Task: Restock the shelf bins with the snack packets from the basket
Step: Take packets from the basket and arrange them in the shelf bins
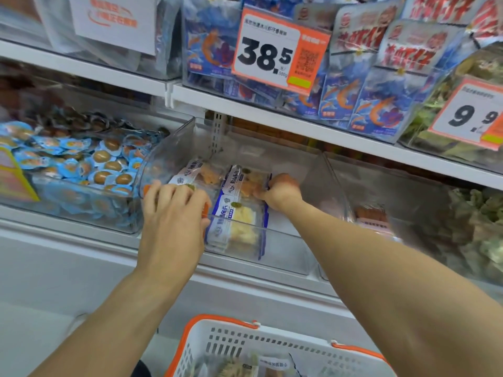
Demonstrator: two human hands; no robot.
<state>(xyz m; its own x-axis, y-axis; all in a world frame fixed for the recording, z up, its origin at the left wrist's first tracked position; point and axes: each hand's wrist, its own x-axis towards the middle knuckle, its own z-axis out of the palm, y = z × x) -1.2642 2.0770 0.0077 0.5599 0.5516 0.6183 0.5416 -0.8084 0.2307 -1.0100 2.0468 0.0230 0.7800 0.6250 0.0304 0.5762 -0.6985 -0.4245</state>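
A clear bin [285, 240] was set on the lower shelf [81, 257], between an egg-packet bin [68, 202] on its left and a further bin [408, 227] on its right. Inside the middle bin, snack packets [239, 227] were stacked toward its left side, with more packets [201, 172] behind them. The left hand [174, 213] was placed at the bin's front left corner, against the stack; the right hand [280, 190] was reached inside, just right of the rear packets. On the upper shelf [299, 123], shrimp packets [381, 104] were stood behind a price tag [269, 55]. The basket [272, 349] was held below, in front of the shelves.
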